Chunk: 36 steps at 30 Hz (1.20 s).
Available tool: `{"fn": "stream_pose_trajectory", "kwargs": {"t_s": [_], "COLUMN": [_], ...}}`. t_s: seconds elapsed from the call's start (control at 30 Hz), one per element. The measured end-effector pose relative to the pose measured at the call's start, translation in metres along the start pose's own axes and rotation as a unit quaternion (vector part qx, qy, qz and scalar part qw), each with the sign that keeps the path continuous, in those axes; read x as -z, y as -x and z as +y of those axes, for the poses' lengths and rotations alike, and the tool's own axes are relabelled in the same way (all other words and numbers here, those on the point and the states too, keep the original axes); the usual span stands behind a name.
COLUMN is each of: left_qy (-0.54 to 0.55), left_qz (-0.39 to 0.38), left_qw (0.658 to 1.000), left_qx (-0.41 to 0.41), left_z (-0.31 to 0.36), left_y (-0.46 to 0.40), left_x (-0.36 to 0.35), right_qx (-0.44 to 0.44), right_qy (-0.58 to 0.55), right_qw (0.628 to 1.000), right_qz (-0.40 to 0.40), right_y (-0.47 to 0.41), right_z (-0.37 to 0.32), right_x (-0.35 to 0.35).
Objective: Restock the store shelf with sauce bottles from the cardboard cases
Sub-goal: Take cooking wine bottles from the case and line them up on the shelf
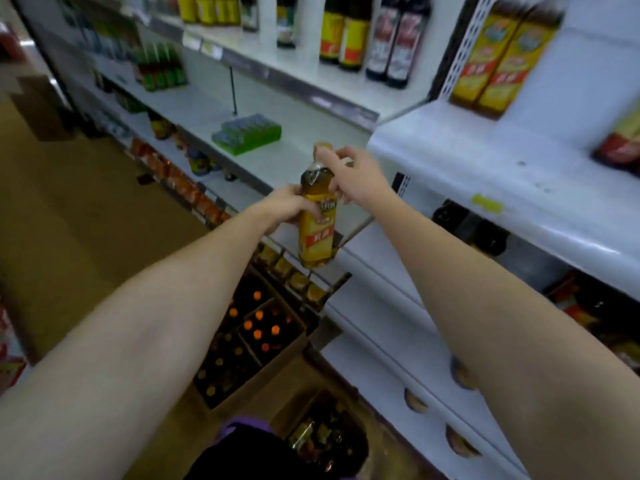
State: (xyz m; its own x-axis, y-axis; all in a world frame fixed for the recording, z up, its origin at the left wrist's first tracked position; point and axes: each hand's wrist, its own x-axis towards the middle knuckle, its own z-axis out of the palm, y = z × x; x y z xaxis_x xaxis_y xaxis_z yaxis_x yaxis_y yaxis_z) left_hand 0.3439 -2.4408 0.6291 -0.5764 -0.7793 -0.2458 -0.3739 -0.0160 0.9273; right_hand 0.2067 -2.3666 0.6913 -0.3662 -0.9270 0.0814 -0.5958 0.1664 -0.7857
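Observation:
I hold one sauce bottle [317,233] with a yellow label and amber liquid upright in mid-air, in front of the edge of the white shelf [270,164]. My left hand [287,209] grips its body from the left. My right hand [349,178] pinches its neck near the cap. On the floor below stand open cardboard cases [263,372] holding several dark bottles with orange caps. Two bottles with the same yellow label [498,60] stand on the upper right shelf.
A green shrink-wrapped pack [247,133] lies on the white shelf, left of the bottle. Dark and yellow-labelled bottles [346,32] line the top shelf. A rounded white shelf unit [467,161] juts out at right. The brown aisle floor [86,209] lies to the left.

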Motion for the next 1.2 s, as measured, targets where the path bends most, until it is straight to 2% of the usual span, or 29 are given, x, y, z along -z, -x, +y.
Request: {"fn": "stream_pose_trajectory", "kwargs": {"t_s": [0.2,0.33,0.43,0.63,0.8,1.0,1.2], "left_qy": [0.108,0.142,0.153,0.142,0.166,0.083,0.037], "left_qz": [0.059,0.063,0.027,-0.061,-0.134,-0.247,-0.29], "left_qw": [0.99,0.98,0.974,0.957,0.941,0.926,0.92], "left_qx": [-0.067,-0.124,-0.167,-0.247,-0.263,-0.273,-0.261], "left_z": [0.095,0.153,0.195,0.253,0.273,0.279,0.28], "left_y": [-0.004,-0.011,-0.019,-0.039,-0.059,-0.089,-0.126], "left_x": [0.022,0.032,0.023,-0.024,-0.074,-0.128,-0.161], "right_qx": [0.0,-0.001,-0.001,0.007,-0.023,-0.133,-0.173], "right_qy": [-0.004,0.026,0.018,-0.044,-0.038,-0.04,0.036], "right_qw": [0.999,1.0,1.0,0.993,0.983,0.961,0.938], "right_qz": [0.048,0.01,0.005,0.107,0.176,0.239,0.299], "right_y": [-0.004,-0.002,-0.006,-0.006,0.0,0.0,-0.016], "right_z": [-0.006,-0.01,-0.016,-0.022,0.003,0.044,0.07], "right_x": [0.073,0.099,0.111,0.146,0.18,0.202,0.209]}}
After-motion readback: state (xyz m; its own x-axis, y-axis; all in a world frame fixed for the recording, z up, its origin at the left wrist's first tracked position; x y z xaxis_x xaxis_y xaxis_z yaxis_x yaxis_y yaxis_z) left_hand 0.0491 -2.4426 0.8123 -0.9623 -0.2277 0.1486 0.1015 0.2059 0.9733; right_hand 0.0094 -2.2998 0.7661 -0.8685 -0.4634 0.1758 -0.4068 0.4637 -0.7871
